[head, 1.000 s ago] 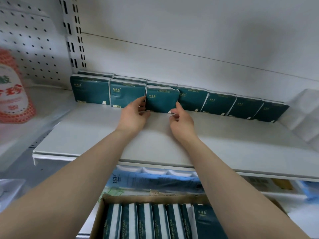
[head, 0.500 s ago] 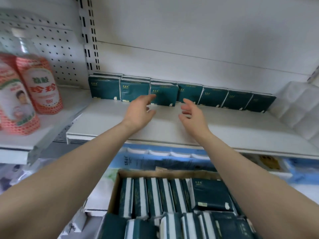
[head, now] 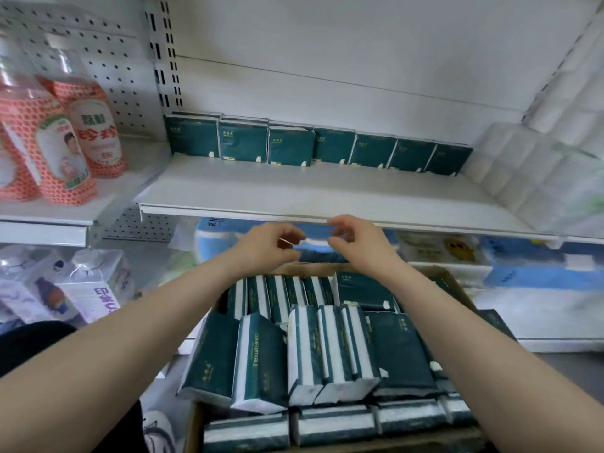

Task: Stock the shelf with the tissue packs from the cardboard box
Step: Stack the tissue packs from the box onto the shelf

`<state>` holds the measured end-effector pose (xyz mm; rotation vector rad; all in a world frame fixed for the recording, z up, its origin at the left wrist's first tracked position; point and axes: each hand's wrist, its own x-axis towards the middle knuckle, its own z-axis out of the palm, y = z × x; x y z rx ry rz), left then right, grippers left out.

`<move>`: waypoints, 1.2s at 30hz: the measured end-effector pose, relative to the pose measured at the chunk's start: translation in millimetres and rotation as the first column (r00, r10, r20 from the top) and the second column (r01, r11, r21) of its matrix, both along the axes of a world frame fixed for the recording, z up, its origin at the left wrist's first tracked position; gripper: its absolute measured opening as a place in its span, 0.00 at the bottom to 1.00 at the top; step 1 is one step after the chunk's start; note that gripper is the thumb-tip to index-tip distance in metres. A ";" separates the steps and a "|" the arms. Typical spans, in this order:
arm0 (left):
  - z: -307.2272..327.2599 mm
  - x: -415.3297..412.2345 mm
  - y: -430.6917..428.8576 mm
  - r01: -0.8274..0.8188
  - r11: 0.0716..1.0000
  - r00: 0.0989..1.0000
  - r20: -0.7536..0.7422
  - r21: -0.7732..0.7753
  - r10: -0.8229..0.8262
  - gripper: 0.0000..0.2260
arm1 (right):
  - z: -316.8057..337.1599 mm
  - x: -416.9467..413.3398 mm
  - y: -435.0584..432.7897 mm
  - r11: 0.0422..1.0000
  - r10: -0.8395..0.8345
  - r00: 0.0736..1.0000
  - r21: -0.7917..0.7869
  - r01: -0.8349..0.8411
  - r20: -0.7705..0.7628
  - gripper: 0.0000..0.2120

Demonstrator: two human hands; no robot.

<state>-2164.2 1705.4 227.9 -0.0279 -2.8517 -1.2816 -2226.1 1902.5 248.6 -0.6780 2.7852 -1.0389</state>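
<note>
I see my left hand point(head: 264, 245) and right hand point(head: 359, 245) empty, fingers point(head: 287, 231) loosely curled; tissue packs point(head: 327, 348) lie beneath them, the shelf point(head: 294, 194) just above.

Single head-worn view here, tilted forward and down: the shelf point(head: 327, 191) sits straight ahead and close, the cardboard box point(head: 457, 286) right underneath, filling the lower frame.

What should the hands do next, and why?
Probably lower the left hand and right hand into the cardboard box and grip tissue packs: both hands hold nothing, the box is full, and the shelf has bare room before its back row.
</note>
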 end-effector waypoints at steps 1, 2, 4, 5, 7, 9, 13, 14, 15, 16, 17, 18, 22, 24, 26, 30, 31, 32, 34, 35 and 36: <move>-2.1 0.6 7.9 0.018 1.000 0.998 0.052 0.007 -0.019 0.16 | -3.5 1.5 9.2 0.997 -0.032 0.999 0.076 0.031 0.022 0.17; -4.2 -0.6 16.4 0.037 0.999 0.994 0.100 0.024 -0.039 0.18 | -7.2 1.8 18.5 0.988 -0.068 0.997 0.145 0.061 0.040 0.16; -7.0 -5.0 34.7 0.070 0.997 0.982 0.172 0.029 -0.074 0.19 | -14.6 1.9 37.1 0.961 -0.144 0.986 0.251 0.119 0.085 0.16; -8.3 -7.6 43.8 0.081 0.997 0.976 0.202 0.012 -0.082 0.18 | -18.4 1.8 45.6 0.944 -0.179 0.978 0.299 0.139 0.111 0.15; -13.5 -14.1 60.6 0.095 0.995 0.958 0.272 -0.006 -0.090 0.15 | -25.7 1.1 60.9 0.896 -0.231 0.962 0.417 0.152 0.146 0.15; -21.3 -21.1 73.7 0.096 0.995 0.935 0.344 -0.013 -0.085 0.16 | -34.9 -1.3 72.6 0.846 -0.269 0.949 0.512 0.151 0.164 0.16; -32.9 -29.1 91.5 0.087 0.994 0.905 0.423 -0.065 -0.051 0.16 | -49.8 -5.9 82.3 0.838 -0.315 0.924 0.520 0.163 0.218 0.19; -34.2 -29.9 94.8 0.085 0.994 0.904 0.426 -0.073 -0.046 0.13 | -51.7 -6.8 82.4 0.852 -0.317 0.920 0.495 0.170 0.231 0.20; -35.8 -30.5 97.1 0.077 0.994 0.904 0.425 -0.072 -0.039 0.09 | -52.7 -7.1 82.1 0.865 -0.315 0.918 0.471 0.173 0.241 0.20; -37.6 -30.9 98.0 0.062 0.997 0.905 0.423 -0.055 -0.033 0.07 | -53.5 -7.8 81.6 0.875 -0.311 0.918 0.451 0.175 0.246 0.21; -39.9 -31.2 97.2 0.036 0.999 0.904 0.426 -0.022 -0.023 0.07 | -54.1 -8.4 81.1 0.884 -0.309 0.918 0.431 0.181 0.250 0.22; -42.2 -32.3 95.6 0.005 1.000 0.901 0.433 0.022 -0.014 0.07 | -54.5 -9.2 80.6 0.891 -0.313 0.916 0.411 0.192 0.251 0.22; -44.4 -35.3 85.7 -0.138 0.970 0.883 0.469 0.200 0.029 0.12 | -53.6 -14.5 78.6 0.899 -0.359 0.904 0.345 0.269 0.231 0.22; -39.2 -35.0 83.6 -0.207 0.935 0.876 0.481 0.288 0.046 0.16 | -50.7 -16.8 77.4 0.901 -0.385 0.898 0.295 0.317 0.212 0.23; -34.3 -36.3 80.2 -0.237 0.909 0.886 0.460 0.344 0.057 0.20 | -46.7 -19.6 75.9 0.910 -0.400 0.888 0.208 0.358 0.225 0.23; -21.7 -41.4 70.0 -0.249 0.863 0.914 0.402 0.439 0.059 0.23 | -30.9 -25.2 71.1 0.923 -0.364 0.881 -0.012 0.385 0.302 0.16; -17.1 -42.8 67.5 -0.254 0.850 0.920 0.386 0.462 0.065 0.23 | -24.7 -26.9 69.6 0.919 -0.359 0.882 -0.051 0.392 0.304 0.16; -12.1 -44.4 65.4 -0.259 0.837 0.928 0.363 0.482 0.078 0.22 | -18.7 -29.8 68.1 0.914 -0.356 0.886 -0.088 0.397 0.298 0.17; -1.5 -48.4 61.8 -0.255 0.823 0.948 0.298 0.508 0.110 0.21 | -4.8 -34.9 65.0 0.915 -0.331 0.907 -0.146 0.375 0.260 0.15; 3.3 -50.3 60.5 -0.251 0.814 0.955 0.271 0.524 0.120 0.20 | 2.2 -37.3 63.3 0.917 -0.321 0.917 -0.162 0.363 0.236 0.14; 8.0 -51.9 60.0 -0.245 0.804 0.960 0.249 0.542 0.125 0.20 | 8.7 -39.9 61.8 0.917 -0.318 0.924 -0.177 0.357 0.213 0.13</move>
